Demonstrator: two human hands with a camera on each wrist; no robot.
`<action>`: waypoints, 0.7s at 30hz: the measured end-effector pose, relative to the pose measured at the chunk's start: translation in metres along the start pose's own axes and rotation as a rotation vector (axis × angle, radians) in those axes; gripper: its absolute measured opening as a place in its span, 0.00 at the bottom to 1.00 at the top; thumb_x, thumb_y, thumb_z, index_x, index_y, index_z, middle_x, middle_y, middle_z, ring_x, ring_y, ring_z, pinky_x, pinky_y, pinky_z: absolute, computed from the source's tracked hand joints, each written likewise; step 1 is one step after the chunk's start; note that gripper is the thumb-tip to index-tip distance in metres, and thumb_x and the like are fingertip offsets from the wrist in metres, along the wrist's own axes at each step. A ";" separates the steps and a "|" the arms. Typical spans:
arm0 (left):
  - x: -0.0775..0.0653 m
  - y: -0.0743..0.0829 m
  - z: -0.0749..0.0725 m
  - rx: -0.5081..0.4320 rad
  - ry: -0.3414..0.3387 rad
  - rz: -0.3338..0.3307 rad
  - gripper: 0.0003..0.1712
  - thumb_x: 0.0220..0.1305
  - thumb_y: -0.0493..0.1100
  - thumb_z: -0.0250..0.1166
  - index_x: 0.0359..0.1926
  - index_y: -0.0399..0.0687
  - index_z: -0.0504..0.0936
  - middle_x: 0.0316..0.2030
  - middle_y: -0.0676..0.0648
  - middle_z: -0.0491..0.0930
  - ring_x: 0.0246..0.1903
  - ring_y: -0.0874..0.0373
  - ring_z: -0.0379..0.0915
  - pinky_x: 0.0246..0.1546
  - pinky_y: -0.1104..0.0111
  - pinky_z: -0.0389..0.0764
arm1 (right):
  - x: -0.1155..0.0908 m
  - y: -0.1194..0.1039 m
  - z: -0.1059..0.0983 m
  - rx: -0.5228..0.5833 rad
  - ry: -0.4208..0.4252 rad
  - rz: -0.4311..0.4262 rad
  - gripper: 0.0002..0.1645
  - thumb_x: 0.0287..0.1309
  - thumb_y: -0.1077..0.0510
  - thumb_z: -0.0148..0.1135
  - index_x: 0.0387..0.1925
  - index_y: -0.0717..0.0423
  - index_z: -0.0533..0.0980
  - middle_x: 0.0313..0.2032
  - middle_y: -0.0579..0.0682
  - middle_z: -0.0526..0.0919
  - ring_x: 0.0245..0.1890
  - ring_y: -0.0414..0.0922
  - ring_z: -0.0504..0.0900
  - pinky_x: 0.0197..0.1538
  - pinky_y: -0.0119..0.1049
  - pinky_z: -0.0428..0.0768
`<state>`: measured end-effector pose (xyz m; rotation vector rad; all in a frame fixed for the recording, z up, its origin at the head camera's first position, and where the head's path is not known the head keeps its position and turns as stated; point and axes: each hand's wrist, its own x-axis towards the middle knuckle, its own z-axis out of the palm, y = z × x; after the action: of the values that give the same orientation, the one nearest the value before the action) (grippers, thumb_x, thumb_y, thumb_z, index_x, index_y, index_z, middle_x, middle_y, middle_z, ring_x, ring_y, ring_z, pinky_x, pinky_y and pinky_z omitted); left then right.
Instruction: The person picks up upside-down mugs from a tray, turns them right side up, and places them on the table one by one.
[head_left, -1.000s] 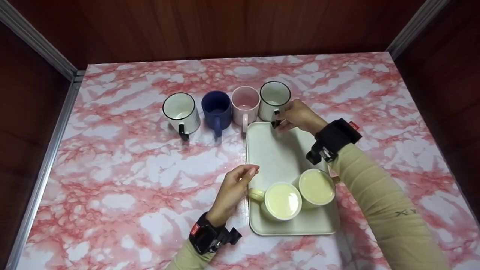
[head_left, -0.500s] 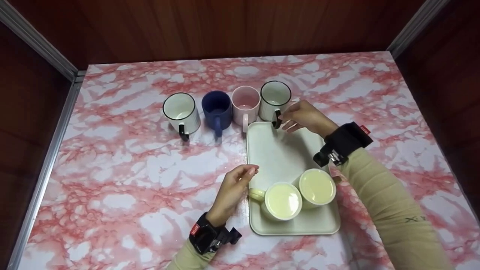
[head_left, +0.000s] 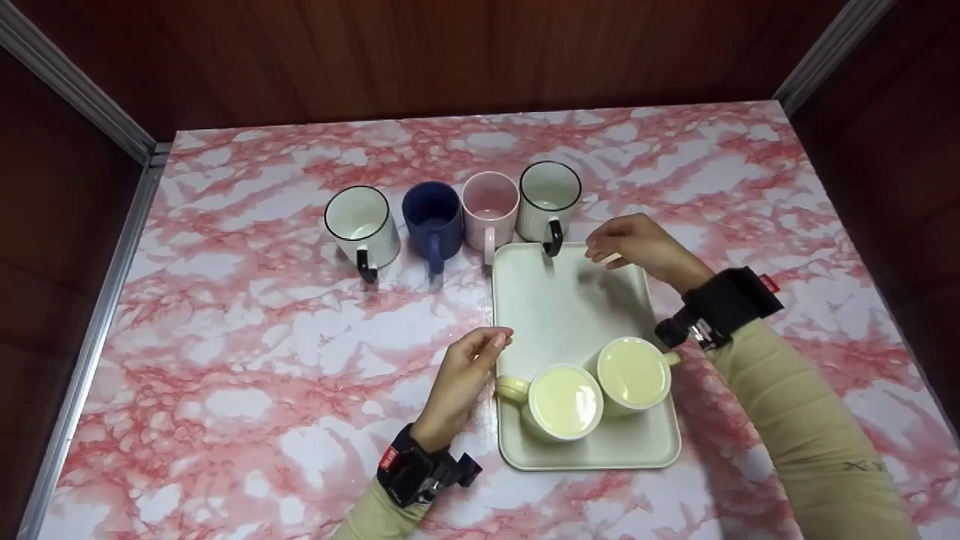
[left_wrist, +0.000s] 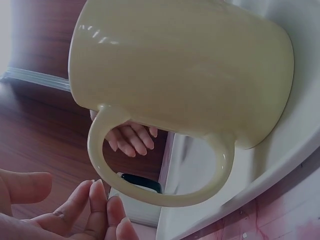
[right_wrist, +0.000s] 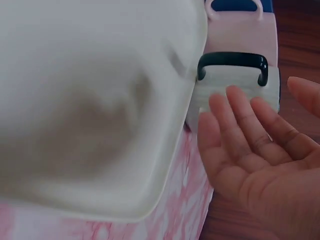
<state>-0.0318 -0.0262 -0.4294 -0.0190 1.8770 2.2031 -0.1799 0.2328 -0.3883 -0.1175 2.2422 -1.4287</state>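
Note:
My right hand [head_left: 637, 244] hovers over the far right corner of the cream tray [head_left: 547, 300], fingers loosely bent and holding nothing. Just left of it stands a white mug [head_left: 550, 199] with a black rim and a black handle [right_wrist: 232, 59]. Beside the tray's left edge my left hand [head_left: 461, 382] is relaxed and grips nothing. Its fingertips are close to the handle of a yellow mug [left_wrist: 180, 75], apart from it in the left wrist view. Touching or nearly touching that mug is a second yellow mug [head_left: 634, 373], its handle pointing right. Both stand on the tray's near half.
Left of the white mug a pink mug [head_left: 491, 210] and a blue mug [head_left: 433, 221] stand in a row. Farther left is another white mug [head_left: 364, 225] with a black handle. A wooden panel [head_left: 480, 56] rises behind the marbled table [head_left: 225, 337].
My right hand has let go of the black handle of the white mug and moved right and toward me. The left hand and the mugs have stayed in place.

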 end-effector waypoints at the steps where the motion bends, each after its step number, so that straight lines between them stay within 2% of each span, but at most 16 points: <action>1: 0.000 0.000 0.000 -0.001 0.002 0.000 0.16 0.66 0.37 0.52 0.49 0.26 0.73 0.48 0.34 0.73 0.51 0.49 0.69 0.56 0.62 0.65 | -0.002 0.002 -0.001 -0.017 0.006 -0.005 0.17 0.62 0.58 0.54 0.46 0.70 0.73 0.35 0.53 0.81 0.39 0.47 0.80 0.43 0.38 0.78; 7: 0.000 0.001 0.000 -0.006 0.008 -0.016 0.15 0.66 0.37 0.53 0.48 0.29 0.74 0.49 0.33 0.73 0.50 0.50 0.69 0.56 0.62 0.65 | -0.017 0.010 -0.010 -0.038 0.014 -0.053 0.18 0.60 0.56 0.57 0.45 0.67 0.75 0.36 0.51 0.81 0.41 0.45 0.79 0.42 0.36 0.77; 14: 0.000 0.000 0.000 -0.011 0.005 -0.016 0.16 0.66 0.37 0.53 0.49 0.28 0.73 0.49 0.33 0.73 0.50 0.50 0.68 0.56 0.62 0.65 | -0.036 0.016 -0.018 -0.025 -0.009 -0.088 0.22 0.60 0.57 0.57 0.47 0.73 0.72 0.35 0.48 0.82 0.37 0.40 0.79 0.38 0.33 0.76; 21: -0.001 0.000 0.000 -0.012 0.012 -0.022 0.15 0.66 0.37 0.53 0.48 0.29 0.74 0.48 0.33 0.73 0.49 0.52 0.68 0.54 0.61 0.66 | -0.054 0.019 -0.028 -0.059 -0.056 -0.150 0.19 0.60 0.56 0.57 0.44 0.70 0.75 0.36 0.52 0.82 0.32 0.44 0.78 0.35 0.33 0.77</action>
<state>-0.0313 -0.0262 -0.4290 -0.0545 1.8613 2.2045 -0.1412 0.2817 -0.3770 -0.3479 2.2705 -1.4169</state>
